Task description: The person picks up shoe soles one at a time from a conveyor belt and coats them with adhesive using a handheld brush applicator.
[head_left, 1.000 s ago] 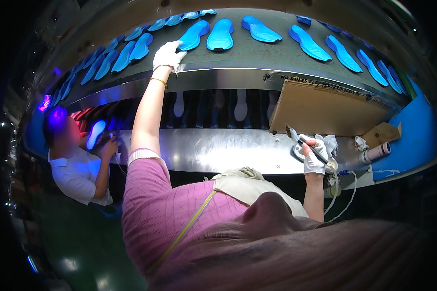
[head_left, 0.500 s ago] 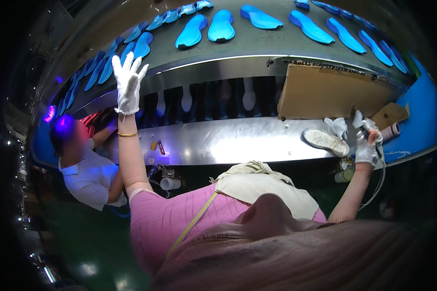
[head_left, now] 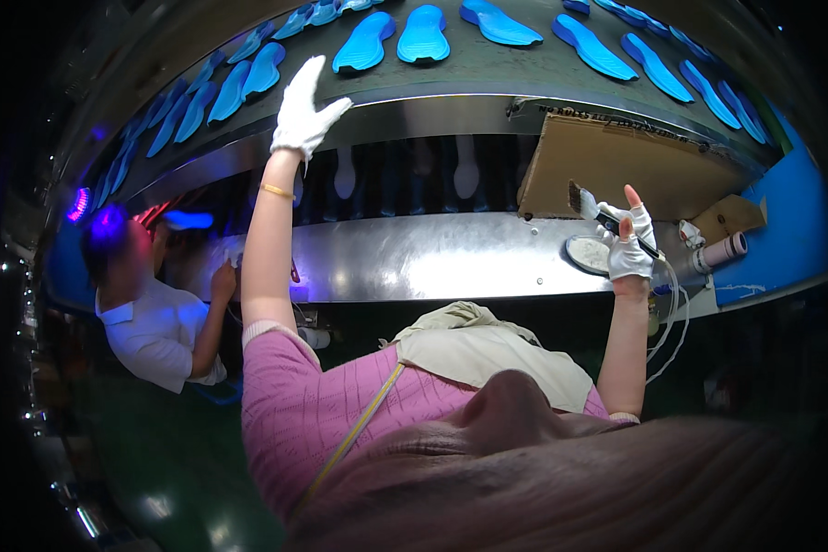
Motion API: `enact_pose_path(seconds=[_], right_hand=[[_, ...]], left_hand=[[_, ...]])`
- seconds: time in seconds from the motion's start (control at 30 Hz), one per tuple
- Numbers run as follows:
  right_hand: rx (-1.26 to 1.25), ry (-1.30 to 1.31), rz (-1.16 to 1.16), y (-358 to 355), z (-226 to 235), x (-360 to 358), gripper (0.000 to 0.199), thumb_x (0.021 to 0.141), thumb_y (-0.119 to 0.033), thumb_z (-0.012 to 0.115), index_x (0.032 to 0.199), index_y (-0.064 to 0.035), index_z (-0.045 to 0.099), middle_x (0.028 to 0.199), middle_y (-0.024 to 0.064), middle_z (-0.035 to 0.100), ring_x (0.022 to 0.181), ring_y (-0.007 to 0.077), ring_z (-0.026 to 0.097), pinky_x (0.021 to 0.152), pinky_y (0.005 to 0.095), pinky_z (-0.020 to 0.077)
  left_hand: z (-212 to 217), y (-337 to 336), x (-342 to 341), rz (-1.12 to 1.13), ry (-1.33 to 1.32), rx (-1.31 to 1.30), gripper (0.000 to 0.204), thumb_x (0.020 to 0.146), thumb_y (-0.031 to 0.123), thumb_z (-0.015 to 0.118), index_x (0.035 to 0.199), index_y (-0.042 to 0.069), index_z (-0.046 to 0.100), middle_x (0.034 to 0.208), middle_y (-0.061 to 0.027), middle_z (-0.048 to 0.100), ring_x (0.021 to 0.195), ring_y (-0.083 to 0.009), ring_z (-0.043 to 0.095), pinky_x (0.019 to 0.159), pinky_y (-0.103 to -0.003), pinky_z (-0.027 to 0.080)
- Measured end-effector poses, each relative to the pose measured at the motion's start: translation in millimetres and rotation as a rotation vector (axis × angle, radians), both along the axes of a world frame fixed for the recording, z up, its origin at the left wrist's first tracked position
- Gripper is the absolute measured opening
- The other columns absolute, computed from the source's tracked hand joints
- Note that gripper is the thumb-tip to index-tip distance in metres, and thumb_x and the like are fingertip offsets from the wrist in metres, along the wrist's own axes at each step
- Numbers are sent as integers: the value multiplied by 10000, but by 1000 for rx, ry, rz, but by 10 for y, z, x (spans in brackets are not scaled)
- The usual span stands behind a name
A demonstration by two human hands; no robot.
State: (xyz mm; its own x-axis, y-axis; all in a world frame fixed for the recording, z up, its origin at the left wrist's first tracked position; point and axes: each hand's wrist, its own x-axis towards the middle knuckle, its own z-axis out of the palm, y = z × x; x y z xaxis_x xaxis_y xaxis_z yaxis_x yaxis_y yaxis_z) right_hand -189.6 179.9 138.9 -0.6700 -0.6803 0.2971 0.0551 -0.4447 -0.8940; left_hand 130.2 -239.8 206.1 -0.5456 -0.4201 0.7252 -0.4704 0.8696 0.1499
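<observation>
My left hand (head_left: 305, 110), in a white glove, reaches up to the edge of a dark conveyor belt (head_left: 488, 78). Its fingers are stretched out with nothing in them, close to a bright blue shoe sole (head_left: 365, 42). My right hand (head_left: 630, 241) wears a white glove with some fingertips bare. It grips a flat brush (head_left: 607, 221) with a dark handle, bristles pointing up and left. A thin pale hose (head_left: 676, 294) hangs from the handle. Below the brush, a shoe-shaped piece with a whitish inside (head_left: 587, 254) lies on the metal ledge, partly hidden by that hand.
Several more blue soles (head_left: 423, 35) ride on the belt. A cardboard sheet (head_left: 607, 170) leans against the belt's side above the metal ledge (head_left: 432, 258). At right are a pale tube roll (head_left: 727, 248) and a small carton (head_left: 729, 219). A co-worker (head_left: 161, 322) sits at left.
My left hand has shifted right along the belt edge, its fingers turning rightward. My right hand has moved left with the brush, over the shoe-shaped piece. The co-worker's arms moved; a blue sole shows beside them.
</observation>
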Motion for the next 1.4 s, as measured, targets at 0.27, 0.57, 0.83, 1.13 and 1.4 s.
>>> enact_pose_path(seconds=[0.27,0.57,0.83,1.13,1.4], right_hand=[[-161,-118,-11,81,-148,-48,150,889,-167,690,988,-61,652,1001,119,687,772,162,646,701,246,543],[-77,-107,21,183,-271,-85,164,828,33,692,948,-64,636,1022,96,680,776,101,608,729,214,488],[69,-206,109,-84,-409,75,206,816,27,716,966,-66,610,930,86,669,758,138,661,694,242,539],[152,-80,264,-78,-412,371,140,846,19,679,936,-46,595,820,58,651,686,111,633,641,245,525],[54,192,259,-581,-104,622,123,833,0,698,911,-34,609,825,56,658,701,100,632,647,235,518]], left_hand=[[95,-449,-543,263,-135,246,283,788,347,668,1039,225,714,1214,-33,639,1175,-242,558,1071,-569,308],[597,216,-110,-296,912,390,308,946,233,598,1152,5,603,1103,-134,640,960,-180,602,879,-322,469],[460,873,90,-1236,818,1379,536,1004,396,417,576,96,533,728,-94,529,702,-188,454,619,-312,388],[-1173,2274,-610,-980,998,2254,892,842,783,338,1380,83,467,1471,-226,364,1346,-414,361,1081,-666,272],[-1025,2330,-836,-839,999,2120,786,864,717,436,1311,75,514,1287,-133,570,1122,-318,588,978,-491,490]])
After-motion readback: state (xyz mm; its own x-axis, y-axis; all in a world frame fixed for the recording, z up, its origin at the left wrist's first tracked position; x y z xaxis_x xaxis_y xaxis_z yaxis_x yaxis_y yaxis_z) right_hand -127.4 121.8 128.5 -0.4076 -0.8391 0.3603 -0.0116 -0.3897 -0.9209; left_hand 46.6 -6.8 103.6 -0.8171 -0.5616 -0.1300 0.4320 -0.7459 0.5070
